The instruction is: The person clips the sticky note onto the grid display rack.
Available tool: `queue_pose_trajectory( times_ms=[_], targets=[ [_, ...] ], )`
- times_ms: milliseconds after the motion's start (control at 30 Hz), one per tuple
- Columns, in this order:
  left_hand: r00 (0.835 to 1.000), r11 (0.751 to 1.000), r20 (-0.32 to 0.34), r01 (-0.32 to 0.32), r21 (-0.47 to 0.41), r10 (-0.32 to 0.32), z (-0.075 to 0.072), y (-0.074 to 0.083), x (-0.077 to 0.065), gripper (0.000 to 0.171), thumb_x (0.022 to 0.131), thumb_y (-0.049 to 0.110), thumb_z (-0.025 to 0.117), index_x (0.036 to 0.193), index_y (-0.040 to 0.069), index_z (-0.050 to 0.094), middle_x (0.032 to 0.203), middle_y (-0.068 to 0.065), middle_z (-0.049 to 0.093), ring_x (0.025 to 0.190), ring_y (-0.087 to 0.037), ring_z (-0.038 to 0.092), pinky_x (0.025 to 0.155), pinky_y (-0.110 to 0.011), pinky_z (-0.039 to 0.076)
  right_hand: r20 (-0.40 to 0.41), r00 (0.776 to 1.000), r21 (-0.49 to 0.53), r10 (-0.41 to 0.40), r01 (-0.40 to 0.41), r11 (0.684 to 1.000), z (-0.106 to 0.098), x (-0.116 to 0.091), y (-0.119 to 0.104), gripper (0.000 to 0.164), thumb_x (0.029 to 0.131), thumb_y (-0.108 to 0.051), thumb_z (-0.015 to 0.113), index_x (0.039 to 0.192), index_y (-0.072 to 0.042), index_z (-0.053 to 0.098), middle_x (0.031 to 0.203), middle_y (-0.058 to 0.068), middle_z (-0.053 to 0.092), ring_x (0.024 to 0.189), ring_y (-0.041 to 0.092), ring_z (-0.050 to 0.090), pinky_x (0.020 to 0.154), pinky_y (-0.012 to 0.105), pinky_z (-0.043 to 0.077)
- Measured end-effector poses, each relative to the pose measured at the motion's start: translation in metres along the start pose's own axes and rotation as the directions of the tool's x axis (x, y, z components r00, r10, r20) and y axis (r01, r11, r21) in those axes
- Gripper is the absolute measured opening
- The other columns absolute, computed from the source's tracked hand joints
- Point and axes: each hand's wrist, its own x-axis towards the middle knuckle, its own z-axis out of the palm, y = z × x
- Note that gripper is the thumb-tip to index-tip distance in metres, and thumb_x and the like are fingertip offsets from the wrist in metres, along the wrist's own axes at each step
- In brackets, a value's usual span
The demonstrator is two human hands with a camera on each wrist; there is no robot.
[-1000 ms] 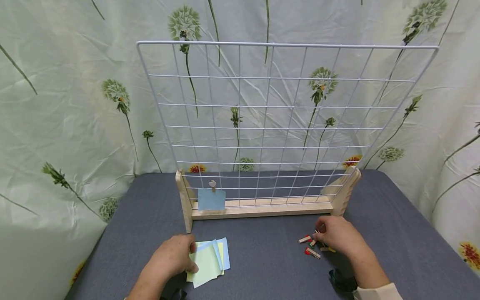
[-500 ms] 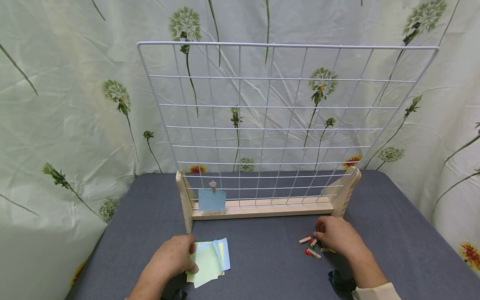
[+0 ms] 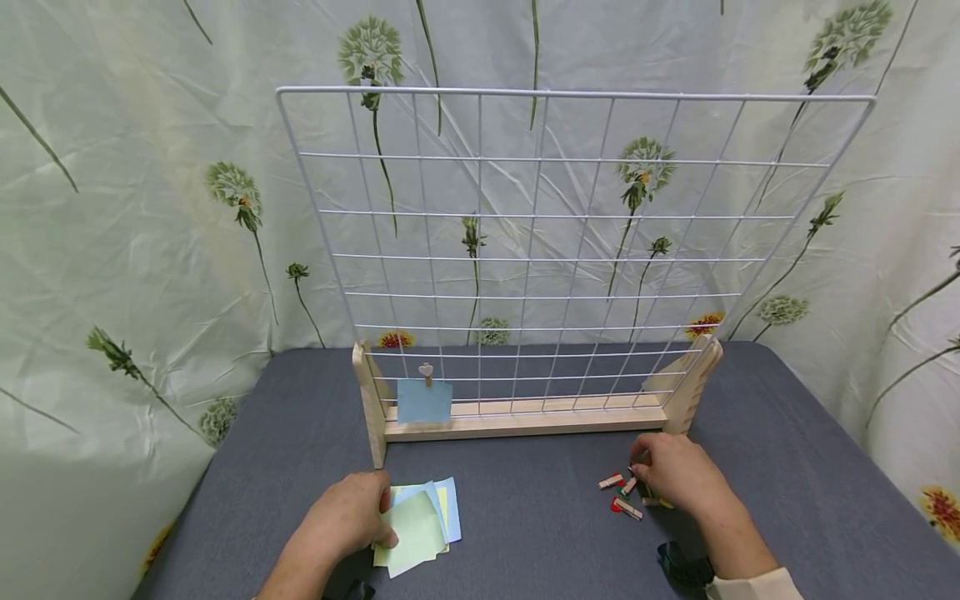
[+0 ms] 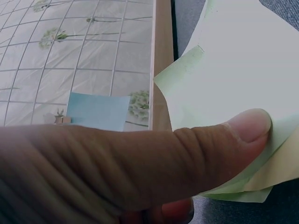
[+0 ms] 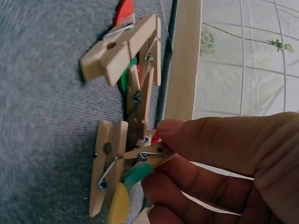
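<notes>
My left hand [image 3: 348, 517] grips the left edge of a small stack of green, yellow and blue paper notes [image 3: 414, 527]. In the left wrist view its thumb [image 4: 247, 128] lies over the pale green top sheet, with fingertips curled below. Over on the right, my right hand [image 3: 678, 471] is at a little pile of wooden clothespins [image 3: 627, 508] with coloured ends. Thumb and forefinger pinch one clothespin [image 5: 158, 152], seen close up in the right wrist view. The clothespin beside it [image 5: 107, 161] lies near a yellow end, partly overlapped.
Behind the hands stands a white wire grid [image 3: 528, 258] in a wooden base [image 3: 525, 427]. A blue note [image 3: 424, 402] hangs low on its left side from a heart-topped clothespin [image 3: 427, 373]. A flower-patterned curtain [image 3: 150, 275] hangs behind the grey-covered table [image 3: 525, 517].
The right fingers shift slightly among the clothespins, and one small clothespin beside them shows more fully. My left hand and the paper stack stay in place.
</notes>
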Motion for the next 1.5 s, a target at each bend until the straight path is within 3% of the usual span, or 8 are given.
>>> queue_pose_trajectory(
  times_ms=[333,600,967,1233,1500],
  targets=[
    [1.0,1.0,0.015,0.003,-0.013,-0.003,0.0003,0.0007,-0.0004,0.039,0.063,0.014,0.097,0.082,0.011,0.062,0.077,-0.001,0.061,0.07,-0.02,0.053,0.062,-0.037,0.044,0.002,1.0,-0.021,-0.002,0.002,1.0,-0.0039,-0.0002,-0.0036,0.006,0.086,-0.012,0.077,0.09,-0.01,0.073,0.08,0.001,0.074,0.07,0.016,0.066,0.067,0.045,0.052],
    [0.999,0.998,0.019,-0.039,-0.041,0.04,0.0018,-0.0001,-0.0013,0.037,0.067,0.01,0.094,0.085,0.012,0.062,0.078,0.0,0.06,0.07,-0.018,0.052,0.063,-0.036,0.045,0.027,1.0,-0.016,0.005,-0.005,1.0,-0.0032,0.0005,-0.0051,0.003,0.09,-0.01,0.073,0.089,-0.009,0.074,0.079,0.001,0.071,0.07,0.014,0.061,0.068,0.045,0.051],
    [0.998,0.998,0.013,-0.055,-0.044,0.056,0.0015,-0.0009,-0.0009,0.034,0.068,0.009,0.092,0.085,0.012,0.063,0.079,0.0,0.061,0.072,-0.018,0.053,0.064,-0.038,0.046,0.028,0.999,-0.024,-0.018,0.019,1.0,-0.0024,-0.0001,-0.0058,0.011,0.092,-0.008,0.071,0.081,-0.011,0.073,0.078,0.0,0.07,0.069,0.012,0.059,0.069,0.044,0.051],
    [0.998,0.997,-0.001,-0.069,-0.042,0.069,0.0002,-0.0022,-0.0011,0.029,0.071,0.009,0.089,0.085,0.013,0.063,0.078,0.001,0.061,0.071,-0.018,0.052,0.064,-0.037,0.045,0.033,0.999,0.005,-0.019,0.019,1.0,-0.0058,0.0,-0.0059,0.007,0.092,-0.008,0.07,0.097,-0.006,0.075,0.089,0.006,0.074,0.078,0.017,0.063,0.075,0.049,0.053],
    [0.992,0.983,-0.024,-0.129,-0.128,0.127,-0.0038,-0.0065,-0.0045,0.025,0.075,0.004,0.082,0.083,0.014,0.061,0.07,0.001,0.055,0.065,-0.017,0.048,0.06,-0.034,0.039,0.024,0.996,0.043,-0.082,0.081,0.996,-0.0064,-0.0041,-0.0033,0.011,0.091,-0.005,0.07,0.082,-0.01,0.073,0.075,-0.002,0.068,0.067,0.011,0.053,0.063,0.033,0.046]
  ],
)
